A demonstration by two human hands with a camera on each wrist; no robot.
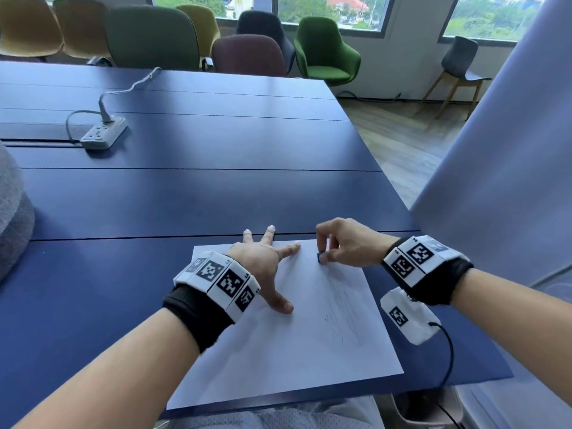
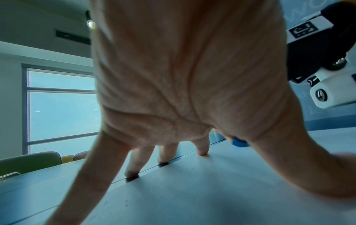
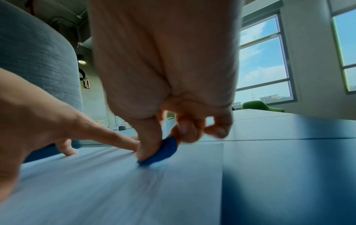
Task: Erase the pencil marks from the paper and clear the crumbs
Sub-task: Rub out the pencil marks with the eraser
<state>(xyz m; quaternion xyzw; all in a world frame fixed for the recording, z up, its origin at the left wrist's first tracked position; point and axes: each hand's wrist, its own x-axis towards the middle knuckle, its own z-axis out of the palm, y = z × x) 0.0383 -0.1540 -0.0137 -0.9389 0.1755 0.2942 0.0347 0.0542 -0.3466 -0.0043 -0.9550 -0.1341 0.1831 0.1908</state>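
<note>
A white sheet of paper (image 1: 297, 345) lies on the blue table near its front edge, with faint pencil scribbles (image 1: 343, 320) on its right half. My left hand (image 1: 266, 258) presses flat on the paper's upper left part, fingers spread, the fingertips reaching past the far edge. My right hand (image 1: 323, 253) pinches a small blue eraser (image 1: 319, 257) between thumb and fingers and holds it down on the paper near the top right corner. In the right wrist view the eraser (image 3: 161, 150) touches the sheet (image 3: 115, 182); the left wrist view shows it (image 2: 238, 142) beyond my spread fingers.
A white power strip (image 1: 103, 133) with its cable lies at the table's far left. Several chairs (image 1: 325, 48) stand behind the table (image 1: 185, 187). The table's right edge runs close to the paper; a grey cushion (image 1: 12, 205) sits at the left.
</note>
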